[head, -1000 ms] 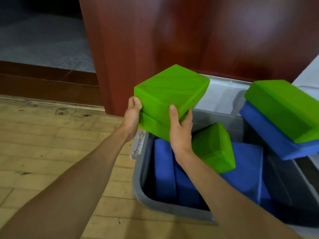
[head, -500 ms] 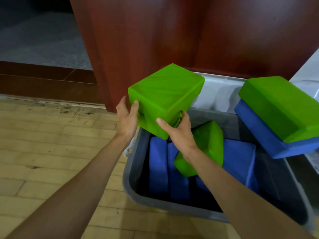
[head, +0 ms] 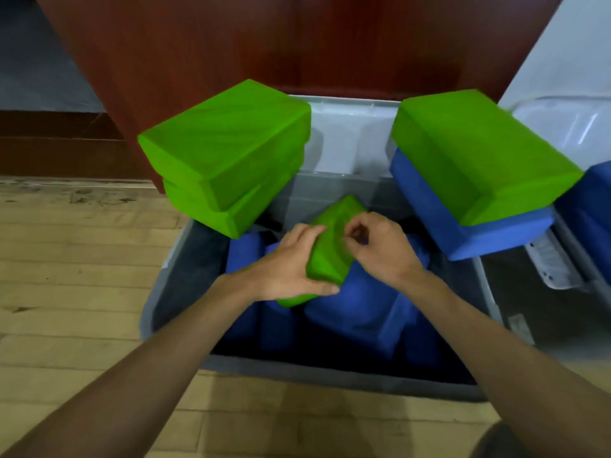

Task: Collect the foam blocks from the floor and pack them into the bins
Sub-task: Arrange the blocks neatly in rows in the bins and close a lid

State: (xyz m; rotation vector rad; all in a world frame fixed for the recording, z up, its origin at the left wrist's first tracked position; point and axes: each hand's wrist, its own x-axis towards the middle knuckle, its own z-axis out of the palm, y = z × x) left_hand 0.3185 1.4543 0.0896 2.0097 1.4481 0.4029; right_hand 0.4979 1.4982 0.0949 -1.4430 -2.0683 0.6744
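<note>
The left hand (head: pixel 291 269) and right hand (head: pixel 380 249) both grip a tilted green rectangular foam block (head: pixel 330 252) inside the grey plastic bin (head: pixel 172 285). They are probably angling it to fit among blue foam blocks (head: pixel 357 305) (two stacked green foam blocks (head: pixel 228 150) rest on the rim).

No writing, label, brand, number or sign can be read anywhere. The green block (head: pixel 332 249), the other blocks (head: pixel 228 150) and the bin (head: pixel 330 373) all show plain faces.
</note>
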